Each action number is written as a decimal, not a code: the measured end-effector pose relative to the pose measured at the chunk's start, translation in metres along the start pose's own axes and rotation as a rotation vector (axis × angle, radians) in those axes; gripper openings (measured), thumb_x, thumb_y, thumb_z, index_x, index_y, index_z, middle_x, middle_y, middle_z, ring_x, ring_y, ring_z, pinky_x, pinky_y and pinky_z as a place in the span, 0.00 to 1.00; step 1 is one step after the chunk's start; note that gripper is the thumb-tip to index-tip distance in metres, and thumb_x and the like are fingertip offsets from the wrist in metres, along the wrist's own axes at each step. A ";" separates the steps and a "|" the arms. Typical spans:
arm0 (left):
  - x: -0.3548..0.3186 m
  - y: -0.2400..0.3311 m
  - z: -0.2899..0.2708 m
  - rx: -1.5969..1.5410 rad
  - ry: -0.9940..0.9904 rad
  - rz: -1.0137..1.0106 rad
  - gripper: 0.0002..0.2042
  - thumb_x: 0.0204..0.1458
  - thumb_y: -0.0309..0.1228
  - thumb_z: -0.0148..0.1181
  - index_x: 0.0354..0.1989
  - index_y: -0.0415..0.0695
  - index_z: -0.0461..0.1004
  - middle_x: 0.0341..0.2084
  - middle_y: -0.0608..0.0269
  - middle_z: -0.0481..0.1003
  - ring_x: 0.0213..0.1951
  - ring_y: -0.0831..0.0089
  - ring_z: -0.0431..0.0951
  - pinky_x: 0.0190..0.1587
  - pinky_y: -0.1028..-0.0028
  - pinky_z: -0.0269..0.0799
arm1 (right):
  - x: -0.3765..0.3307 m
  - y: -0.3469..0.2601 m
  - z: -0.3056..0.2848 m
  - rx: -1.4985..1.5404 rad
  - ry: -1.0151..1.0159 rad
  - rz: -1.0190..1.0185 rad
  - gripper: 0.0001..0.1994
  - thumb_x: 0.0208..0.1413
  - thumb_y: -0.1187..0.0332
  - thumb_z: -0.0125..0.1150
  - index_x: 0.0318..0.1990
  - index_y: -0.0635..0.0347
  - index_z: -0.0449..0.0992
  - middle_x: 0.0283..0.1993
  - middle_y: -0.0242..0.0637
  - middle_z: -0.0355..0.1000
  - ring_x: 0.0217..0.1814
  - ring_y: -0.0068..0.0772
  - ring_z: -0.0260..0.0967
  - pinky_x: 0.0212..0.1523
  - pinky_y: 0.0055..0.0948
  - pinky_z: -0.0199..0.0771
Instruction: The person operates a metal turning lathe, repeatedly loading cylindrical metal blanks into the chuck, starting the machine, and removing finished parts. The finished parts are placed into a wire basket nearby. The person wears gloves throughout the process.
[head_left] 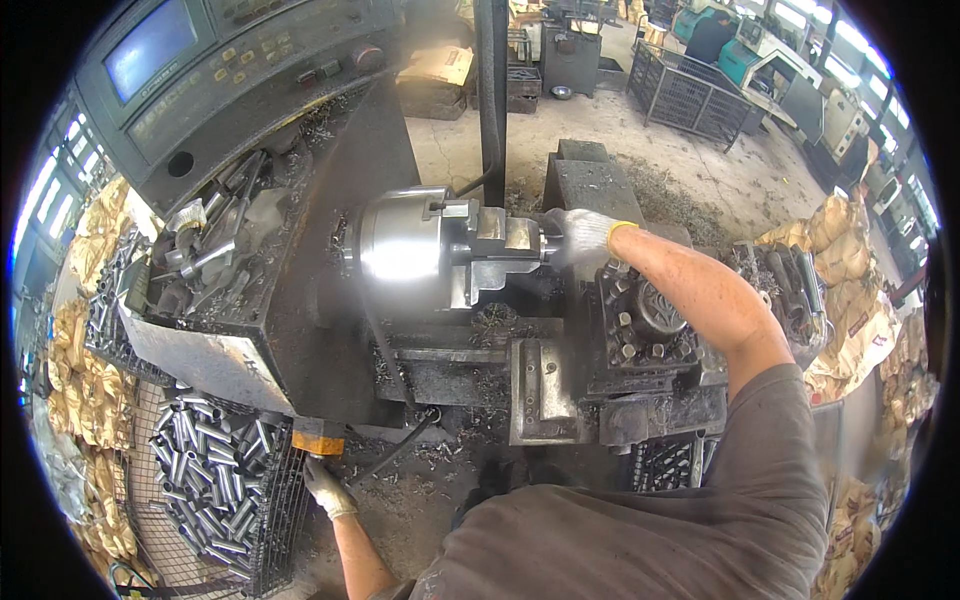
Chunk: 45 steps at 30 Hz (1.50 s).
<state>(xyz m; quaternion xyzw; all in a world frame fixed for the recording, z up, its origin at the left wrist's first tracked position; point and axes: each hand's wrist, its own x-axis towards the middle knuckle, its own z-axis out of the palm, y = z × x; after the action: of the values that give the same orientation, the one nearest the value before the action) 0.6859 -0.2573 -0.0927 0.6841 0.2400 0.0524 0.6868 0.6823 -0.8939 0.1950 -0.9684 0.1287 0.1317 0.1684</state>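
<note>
At one lathe chuck (420, 250), right hand (585, 235), fingers curled on one workpiece (548, 243).

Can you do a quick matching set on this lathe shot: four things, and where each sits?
Things:
1. right hand
2. left hand
3. metal tubes
4. control panel

Places:
A. upper left, above the machine
B. in the wire basket, lower left
C. at the chuck jaws
D. low, by the yellow lever end

Pairs: 1-C, 2-D, 3-B, 4-A
</note>
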 end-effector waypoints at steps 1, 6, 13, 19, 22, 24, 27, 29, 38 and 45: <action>0.016 -0.016 -0.011 0.097 0.036 0.042 0.23 0.70 0.49 0.55 0.57 0.41 0.77 0.39 0.63 0.79 0.32 0.74 0.77 0.32 0.71 0.75 | -0.006 -0.004 -0.001 -0.089 0.041 0.008 0.37 0.46 0.58 0.74 0.66 0.62 0.75 0.55 0.57 0.82 0.57 0.53 0.82 0.55 0.45 0.83; -0.064 0.068 0.015 0.253 0.157 0.377 0.23 0.69 0.41 0.59 0.61 0.31 0.73 0.47 0.51 0.80 0.46 0.62 0.81 0.52 0.60 0.79 | -0.117 -0.009 -0.003 0.313 0.571 -0.078 0.28 0.57 0.63 0.71 0.65 0.63 0.76 0.44 0.43 0.84 0.41 0.36 0.82 0.47 0.34 0.83; -0.106 0.242 0.159 0.234 -0.169 1.557 0.20 0.63 0.21 0.59 0.64 0.30 0.72 0.54 0.38 0.78 0.62 0.49 0.75 0.67 0.53 0.71 | -0.260 -0.063 0.095 0.734 0.645 -0.216 0.15 0.53 0.80 0.69 0.49 0.67 0.84 0.47 0.44 0.85 0.48 0.32 0.84 0.52 0.30 0.84; -0.071 0.391 0.353 0.744 -0.176 1.380 0.37 0.63 0.33 0.60 0.80 0.41 0.52 0.51 0.32 0.80 0.49 0.35 0.84 0.51 0.45 0.81 | -0.277 -0.060 0.148 0.775 0.443 -0.181 0.17 0.56 0.77 0.71 0.53 0.63 0.84 0.44 0.41 0.86 0.46 0.30 0.86 0.49 0.30 0.86; -0.052 0.441 0.394 1.032 -0.156 1.142 0.45 0.63 0.38 0.58 0.84 0.47 0.38 0.58 0.29 0.77 0.56 0.34 0.81 0.60 0.46 0.76 | -0.285 -0.048 0.163 0.856 0.341 -0.109 0.18 0.57 0.73 0.73 0.55 0.63 0.83 0.44 0.42 0.86 0.47 0.28 0.86 0.50 0.30 0.87; -0.020 0.441 0.410 1.132 -0.166 1.072 0.47 0.62 0.39 0.59 0.84 0.50 0.35 0.64 0.26 0.72 0.62 0.36 0.78 0.68 0.49 0.70 | -0.286 -0.040 0.172 0.837 0.313 -0.088 0.18 0.58 0.71 0.74 0.56 0.62 0.82 0.45 0.40 0.86 0.46 0.28 0.86 0.50 0.30 0.87; -0.070 0.413 0.403 0.923 -0.033 1.129 0.42 0.63 0.43 0.60 0.83 0.49 0.46 0.57 0.32 0.78 0.56 0.41 0.83 0.60 0.47 0.77 | -0.281 -0.033 0.180 0.840 0.229 -0.035 0.19 0.59 0.70 0.74 0.57 0.60 0.82 0.45 0.38 0.86 0.46 0.28 0.86 0.50 0.30 0.88; -0.111 0.368 0.371 0.597 -0.236 1.245 0.34 0.64 0.42 0.61 0.76 0.45 0.60 0.52 0.35 0.80 0.51 0.44 0.85 0.53 0.48 0.80 | -0.274 -0.033 0.187 0.870 0.159 -0.058 0.18 0.59 0.70 0.74 0.57 0.58 0.82 0.44 0.37 0.86 0.46 0.28 0.86 0.50 0.31 0.88; -0.197 -0.065 -0.022 0.915 -0.429 0.351 0.13 0.61 0.41 0.64 0.48 0.49 0.83 0.43 0.47 0.85 0.49 0.45 0.85 0.49 0.51 0.81 | -0.217 -0.123 0.250 0.789 -0.189 -0.573 0.17 0.59 0.73 0.72 0.56 0.65 0.81 0.44 0.39 0.86 0.44 0.26 0.85 0.48 0.28 0.87; -0.486 -0.260 -0.427 0.205 0.964 -0.565 0.22 0.67 0.44 0.50 0.48 0.37 0.82 0.40 0.45 0.86 0.41 0.50 0.88 0.49 0.51 0.82 | -0.249 -0.315 0.348 0.507 -0.650 -0.752 0.16 0.60 0.69 0.72 0.53 0.67 0.83 0.41 0.40 0.86 0.44 0.26 0.84 0.50 0.28 0.83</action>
<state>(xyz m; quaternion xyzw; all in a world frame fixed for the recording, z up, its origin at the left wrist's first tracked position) 0.0207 -0.0766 -0.1964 0.5552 0.7040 0.1494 0.4169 0.4687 -0.4313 0.0455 -0.7863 -0.2568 0.3191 0.4626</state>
